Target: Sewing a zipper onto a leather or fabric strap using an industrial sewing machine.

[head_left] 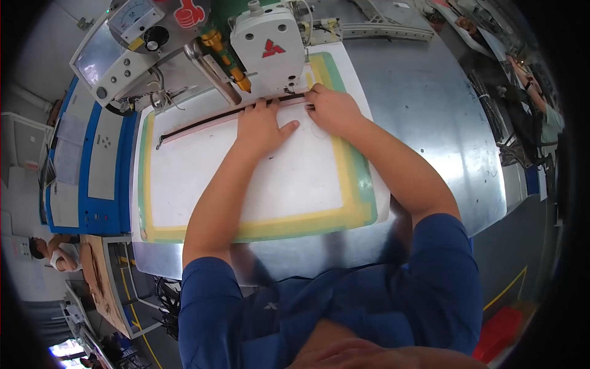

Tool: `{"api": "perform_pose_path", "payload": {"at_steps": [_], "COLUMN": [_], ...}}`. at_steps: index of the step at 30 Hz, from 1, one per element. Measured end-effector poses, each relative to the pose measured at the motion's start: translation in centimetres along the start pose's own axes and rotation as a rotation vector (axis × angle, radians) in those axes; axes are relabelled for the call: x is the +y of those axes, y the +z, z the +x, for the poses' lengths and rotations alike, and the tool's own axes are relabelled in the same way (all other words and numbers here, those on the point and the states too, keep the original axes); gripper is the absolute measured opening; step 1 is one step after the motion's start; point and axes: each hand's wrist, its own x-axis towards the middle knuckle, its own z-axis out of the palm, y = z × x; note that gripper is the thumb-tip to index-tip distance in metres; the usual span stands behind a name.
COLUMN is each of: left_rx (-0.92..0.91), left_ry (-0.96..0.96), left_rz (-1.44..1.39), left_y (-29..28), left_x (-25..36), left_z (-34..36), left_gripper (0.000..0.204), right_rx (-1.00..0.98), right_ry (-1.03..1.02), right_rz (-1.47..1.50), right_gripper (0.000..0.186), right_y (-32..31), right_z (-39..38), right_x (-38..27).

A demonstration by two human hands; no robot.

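Observation:
A long narrow black-and-pink strip (pixel 206 125) runs slantwise over the white work sheet (pixel 246 190), with a small metal-looking piece at its left end. My left hand (pixel 261 128) lies flat on the sheet, its fingertips pressing along the strip and its thumb stretched out to the right. At the strip's right end, below the needle area of a white machine head (pixel 270 49), my right hand (pixel 334 109) has its fingers bent and closed on the strip. The fingers cover that end of the strip. A thin loop of thread hangs beside the right hand.
Yellow and green tape (pixel 264 232) borders the sheet on a shiny metal table (pixel 430 141). A gold-coloured fitting (pixel 228 58) hangs left of the machine head. At the left are a control box with a dial (pixel 132 18) and a blue-and-white cabinet (pixel 101 150). Other people sit farther off.

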Motion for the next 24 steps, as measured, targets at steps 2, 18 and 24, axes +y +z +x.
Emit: {"api": "perform_pose_path", "payload": {"at_steps": [2,18,24], "left_rx": [0.081,0.023,0.085], "left_ry": [0.013,-0.019,-0.041], "left_rz": [0.024,0.043,0.019], "left_y": [0.1,0.9,1.4], "left_x": [0.1,-2.3,-2.7], "left_z": [-0.1,-0.4,-1.4], "left_gripper": [0.068,0.074,0.075], "right_rx": [0.011,0.058,0.018], "right_ry": [-0.011,-0.067,-0.061], "right_rz": [0.017,0.009,-0.049], "right_gripper": [0.029,0.033,0.036], "right_y": [0.3,1.5,1.1], "right_z": [0.0,0.3,0.5], "right_x": [-0.2,0.1,-0.7]}}
